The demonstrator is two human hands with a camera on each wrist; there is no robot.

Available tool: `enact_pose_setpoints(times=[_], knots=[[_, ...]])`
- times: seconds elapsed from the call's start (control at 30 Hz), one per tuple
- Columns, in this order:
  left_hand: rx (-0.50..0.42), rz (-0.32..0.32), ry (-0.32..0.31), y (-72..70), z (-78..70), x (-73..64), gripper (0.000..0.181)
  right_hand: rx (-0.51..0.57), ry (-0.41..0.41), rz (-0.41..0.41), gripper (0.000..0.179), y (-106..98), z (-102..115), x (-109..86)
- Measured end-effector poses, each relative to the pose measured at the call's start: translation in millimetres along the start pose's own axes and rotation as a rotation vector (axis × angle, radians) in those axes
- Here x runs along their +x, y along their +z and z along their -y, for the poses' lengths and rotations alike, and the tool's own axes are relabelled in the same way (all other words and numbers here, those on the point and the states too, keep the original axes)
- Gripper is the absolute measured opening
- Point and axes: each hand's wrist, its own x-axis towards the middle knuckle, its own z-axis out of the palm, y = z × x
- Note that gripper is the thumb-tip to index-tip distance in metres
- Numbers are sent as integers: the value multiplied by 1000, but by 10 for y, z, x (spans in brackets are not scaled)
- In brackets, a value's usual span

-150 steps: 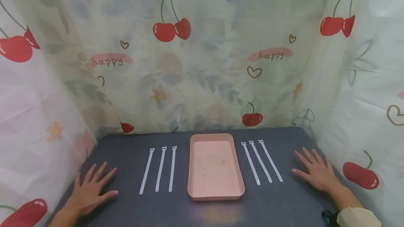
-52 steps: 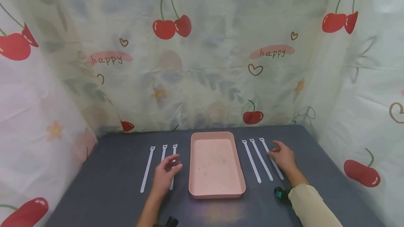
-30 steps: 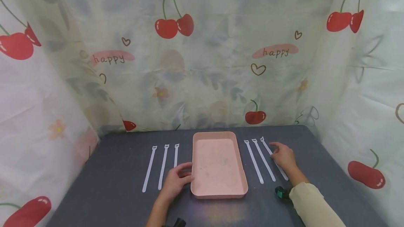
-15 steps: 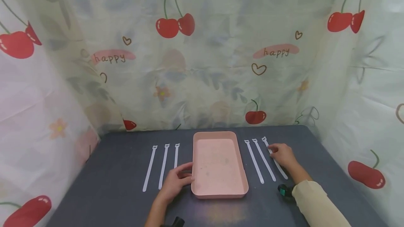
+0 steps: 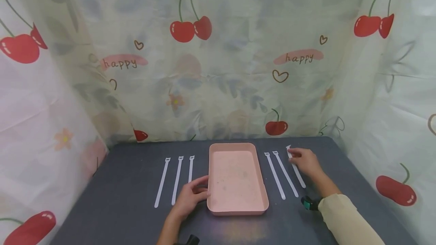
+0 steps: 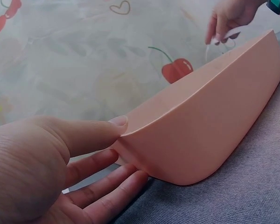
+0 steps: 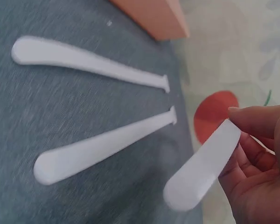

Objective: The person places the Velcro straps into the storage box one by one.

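Observation:
In the head view my left hand (image 5: 186, 200) is at the left wall of a shallow pink tray (image 5: 238, 184). The left wrist view has its thumb at the rim and its other fingers along the outer wall (image 6: 191, 135), gripping the tray near a corner. My right hand (image 5: 307, 162) pinches a white hook-and-loop cable tie (image 7: 203, 165) near its slotted head, the rounded tail pointing back toward me. Two more white cable ties (image 5: 275, 175) (image 5: 286, 175) lie side by side between this hand and the tray.
Left of the tray lie three white cable ties (image 5: 161, 182) (image 5: 177, 180) (image 5: 190, 167), the nearest partly behind my left hand. Everything rests on a dark grey tabletop (image 5: 126, 199). A cherry-print curtain (image 5: 231, 67) stands round the back and both sides.
Both hands came in from the table's sides; my left hand reached the tray and has stayed there. My right hand took hold of the outermost right cable tie and has shifted it slightly away from me.

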Motion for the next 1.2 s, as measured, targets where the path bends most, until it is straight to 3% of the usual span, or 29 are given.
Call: enact_pose_setpoints(times=[0.17, 0.33, 0.5, 0.77, 1.2], knots=[[-10, 8, 0, 23, -161, -66, 53, 75, -16, -10, 37, -27, 189, 30], [-19, 6, -1, 0, -6, -5, 53, 150, -21, -11, 38, -35, 319, 66], [-36, 10, 12, -18, 135, 45, 55, 289, 28, 16, 43, -30, 438, 86], [-50, 8, 15, -15, 160, 37, 56, 429, 81, 21, 44, 36, 622, 99], [-65, 24, 8, -19, 166, 35, 57, 489, 64, 57, 41, 293, 872, 132]])
